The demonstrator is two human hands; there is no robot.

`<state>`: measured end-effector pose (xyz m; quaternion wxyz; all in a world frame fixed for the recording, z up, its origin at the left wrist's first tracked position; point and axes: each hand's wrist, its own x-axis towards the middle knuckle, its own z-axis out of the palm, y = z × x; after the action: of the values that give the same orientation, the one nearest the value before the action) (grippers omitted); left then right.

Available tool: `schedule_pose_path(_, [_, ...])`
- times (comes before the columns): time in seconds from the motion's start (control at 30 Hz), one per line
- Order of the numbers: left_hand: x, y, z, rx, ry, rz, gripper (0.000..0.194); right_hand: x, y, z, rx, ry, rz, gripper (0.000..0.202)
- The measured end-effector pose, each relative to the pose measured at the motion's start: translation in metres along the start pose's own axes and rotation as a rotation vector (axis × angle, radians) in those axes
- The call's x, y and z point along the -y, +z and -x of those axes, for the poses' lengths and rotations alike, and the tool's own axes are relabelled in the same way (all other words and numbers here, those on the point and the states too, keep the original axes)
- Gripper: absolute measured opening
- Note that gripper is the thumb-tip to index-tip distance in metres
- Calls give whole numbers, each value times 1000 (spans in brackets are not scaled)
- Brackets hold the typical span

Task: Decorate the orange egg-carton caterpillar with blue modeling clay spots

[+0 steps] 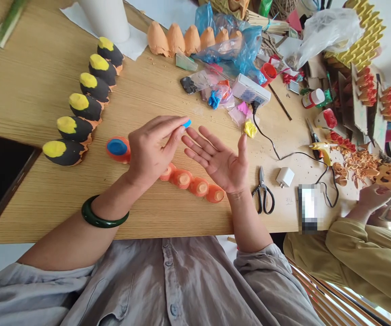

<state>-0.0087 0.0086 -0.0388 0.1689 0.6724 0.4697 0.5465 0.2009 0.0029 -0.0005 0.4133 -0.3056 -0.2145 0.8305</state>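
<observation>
My left hand pinches a small blue piece of modelling clay between thumb and fingertips. Beside it my right hand is spread with the palm up, its fingertips close to the blue clay. Beneath both hands lies a row of orange-painted egg-carton cups, partly hidden by my left hand. The cup at the row's left end carries a flat blue disc; the visible cups further right show bare, pale tops. To the left is a row of black egg-carton cups with yellow tops.
A tablet-like black device lies at the left edge. Black-handled scissors, a white adapter and a power strip with its cord are to the right. Bagged clay lies beyond my hands. Another person's hand works at far right.
</observation>
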Motion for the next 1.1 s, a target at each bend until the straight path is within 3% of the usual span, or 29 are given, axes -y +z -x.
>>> schedule_pose_path(0.1, [-6,3,0,-106,54,-10,25,3,-3,0,-7,-15,24,91])
schedule_pose_path(0.23, [-1,7,2,-42,150,14,27,0,-8,-4,74,-67,73,84])
schedule_pose_path(0.33, [10,4,1,-81,196,15,29,-2,-10,-6,77,-81,120,82])
schedule_pose_path(0.47, [5,1,2,-74,-28,179,26,-5,-11,-8,11,-119,233,79])
schedule_pose_path(0.57, [-18,7,4,-94,-146,396,31,-9,-16,-10,-59,-192,339,74])
schedule_pose_path(0.73, [-53,16,5,44,-448,599,36,-15,-22,-10,-146,-298,502,70])
schedule_pose_path(0.87, [-58,14,6,32,-471,604,41,-16,-19,-7,-145,-362,580,64])
schedule_pose_path(1.1, [-53,13,9,85,-351,458,32,-11,-16,-4,-138,-384,743,53])
